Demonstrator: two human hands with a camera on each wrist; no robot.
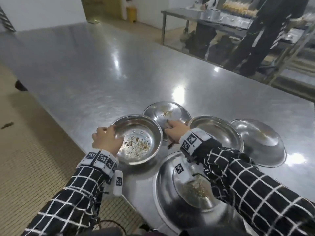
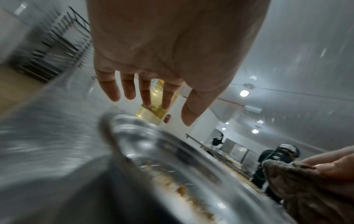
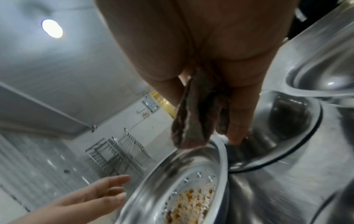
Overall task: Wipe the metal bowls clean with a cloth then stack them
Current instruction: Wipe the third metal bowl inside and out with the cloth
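Stainless steel fills most of what I see: a broad, shiny steel table with a tan tiled floor to its left and metal racks behind, where a person in dark clothes stands at about 1 o'clock.

Five round metal bowls sit grouped near me on the table. At 11 o'clock from my chest is the deep metal bowl speckled with food crumbs. Beyond it, at 12 o'clock, lies a shallower metal bowl with a few crumbs. At 1 o'clock stands a shiny clean-looking metal bowl, and just beside it at 2 o'clock a tilted shiny metal bowl. Nearest me, under my right sleeve, is a wide metal bowl holding brownish scraps.

My left hand hovers at the left rim of the crumb-speckled bowl, its grip loose with fingers spread and relaxed, holding nothing; I cannot tell whether the fingertips touch the rim. My right hand is between the crumb-speckled bowl and the shallower one, its grip closed around a crumpled brown cloth, which hangs from my fingers just over the deep bowl's right rim.
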